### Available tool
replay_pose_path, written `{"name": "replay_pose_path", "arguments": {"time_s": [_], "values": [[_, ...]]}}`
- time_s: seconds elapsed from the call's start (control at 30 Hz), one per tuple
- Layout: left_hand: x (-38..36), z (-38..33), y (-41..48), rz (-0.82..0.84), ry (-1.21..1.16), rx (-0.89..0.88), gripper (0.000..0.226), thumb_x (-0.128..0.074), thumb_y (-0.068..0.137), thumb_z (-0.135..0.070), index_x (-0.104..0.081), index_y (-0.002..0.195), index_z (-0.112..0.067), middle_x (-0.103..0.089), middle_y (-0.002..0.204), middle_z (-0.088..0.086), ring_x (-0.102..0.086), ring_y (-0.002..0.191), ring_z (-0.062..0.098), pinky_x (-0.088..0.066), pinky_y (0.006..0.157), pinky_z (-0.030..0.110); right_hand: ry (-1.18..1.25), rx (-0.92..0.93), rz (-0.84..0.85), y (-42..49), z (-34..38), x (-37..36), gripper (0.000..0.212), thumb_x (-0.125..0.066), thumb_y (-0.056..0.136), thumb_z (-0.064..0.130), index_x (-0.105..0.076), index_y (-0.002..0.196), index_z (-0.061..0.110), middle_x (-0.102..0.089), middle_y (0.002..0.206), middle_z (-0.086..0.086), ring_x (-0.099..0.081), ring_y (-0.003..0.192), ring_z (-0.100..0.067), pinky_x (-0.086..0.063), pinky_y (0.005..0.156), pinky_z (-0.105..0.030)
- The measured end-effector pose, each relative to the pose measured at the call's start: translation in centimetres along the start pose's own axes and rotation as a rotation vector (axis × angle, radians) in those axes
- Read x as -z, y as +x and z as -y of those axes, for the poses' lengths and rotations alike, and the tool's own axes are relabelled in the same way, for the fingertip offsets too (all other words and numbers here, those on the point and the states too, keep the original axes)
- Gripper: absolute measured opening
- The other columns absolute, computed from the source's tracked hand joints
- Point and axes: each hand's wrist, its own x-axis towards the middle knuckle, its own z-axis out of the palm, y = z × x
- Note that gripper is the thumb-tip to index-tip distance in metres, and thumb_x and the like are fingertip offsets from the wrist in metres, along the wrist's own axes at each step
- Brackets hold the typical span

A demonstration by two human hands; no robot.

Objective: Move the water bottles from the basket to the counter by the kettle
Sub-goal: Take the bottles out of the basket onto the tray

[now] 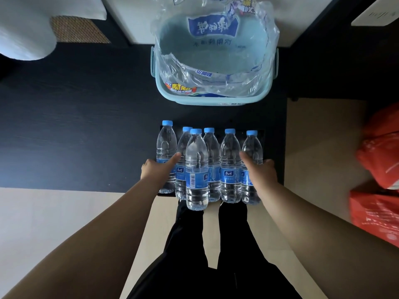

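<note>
Several clear water bottles with blue caps and blue labels stand in a tight row on the dark counter (86, 126), near its front edge. My left hand (158, 170) wraps around the leftmost bottle (166, 143), thumb across its front. My right hand (262, 172) wraps around the rightmost bottle (252, 147) in the same way. One bottle (196, 169) stands a little forward of the others. Behind the row sits the light blue basket (212, 99). It holds only crumpled clear plastic wrap (216, 50) with blue print; I see no bottles in it.
A white rounded object (23, 29) and a woven mat (77, 29) lie at the counter's far left. Red bags (380, 169) sit on the floor to the right. A white flat item (375, 16) is at the far right. My legs stand below the counter edge.
</note>
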Motion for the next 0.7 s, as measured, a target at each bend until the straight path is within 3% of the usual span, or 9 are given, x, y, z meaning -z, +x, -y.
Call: {"name": "replay_pose_path", "arguments": {"time_s": [0.07, 0.33, 0.47, 0.57, 0.7], "values": [[0.1, -0.3, 0.1, 0.029, 0.024, 0.002, 0.115, -0.063, 0.058, -0.094, -0.060, 0.130, -0.005, -0.064, 0.122, 0.015, -0.068, 0.099, 0.029, -0.060, 0.084, 0.045, 0.019, 0.000, -0.002, -0.3, 0.0, 0.0, 0.113, -0.071, 0.060, 0.088, -0.040, 0.135, 0.010, -0.066, 0.099, -0.009, -0.063, 0.070, -0.018, -0.043, 0.052, -0.030], [0.9, -0.5, -0.2, 0.110, -0.091, 0.046, 0.113, -0.073, 0.065, -0.083, -0.046, 0.145, -0.008, -0.063, 0.130, 0.016, -0.068, 0.110, 0.036, -0.057, 0.096, 0.054, 0.054, 0.059, 0.060, -0.8, 0.7, 0.2, 0.118, -0.073, 0.069, 0.081, -0.027, 0.156, 0.016, -0.047, 0.088, 0.012, -0.051, 0.068, -0.005, -0.036, 0.050, -0.026], [1.6, -0.3, -1.4, 0.069, -0.143, 0.012, 0.109, -0.078, 0.064, -0.079, -0.041, 0.141, -0.011, -0.063, 0.125, 0.013, -0.070, 0.102, 0.032, -0.060, 0.090, 0.053, 0.086, 0.045, 0.096, -1.4, 0.5, 0.5, 0.113, -0.077, 0.068, 0.078, -0.034, 0.149, 0.012, -0.056, 0.096, 0.007, -0.058, 0.077, -0.010, -0.041, 0.054, -0.027], [2.4, 0.0, -3.2, 0.045, -0.177, -0.031, 0.109, -0.076, 0.050, -0.084, -0.049, 0.130, -0.014, -0.067, 0.114, 0.008, -0.072, 0.094, 0.028, -0.063, 0.085, 0.051, 0.099, 0.070, 0.104, -2.6, 0.7, 1.3, 0.108, -0.078, 0.066, 0.078, -0.041, 0.142, 0.011, -0.064, 0.105, 0.001, -0.065, 0.087, -0.015, -0.046, 0.058, -0.029], [3.9, 0.3, -5.6, 0.004, -0.175, -0.105, 0.097, -0.075, 0.048, -0.085, -0.056, 0.117, -0.019, -0.071, 0.106, 0.003, -0.072, 0.090, 0.023, -0.062, 0.083, 0.048, 0.066, 0.147, 0.106, -4.8, 2.2, 2.6, 0.121, -0.074, 0.065, 0.083, -0.032, 0.152, 0.011, -0.061, 0.122, -0.005, -0.063, 0.095, -0.019, -0.046, 0.061, -0.031]]}}
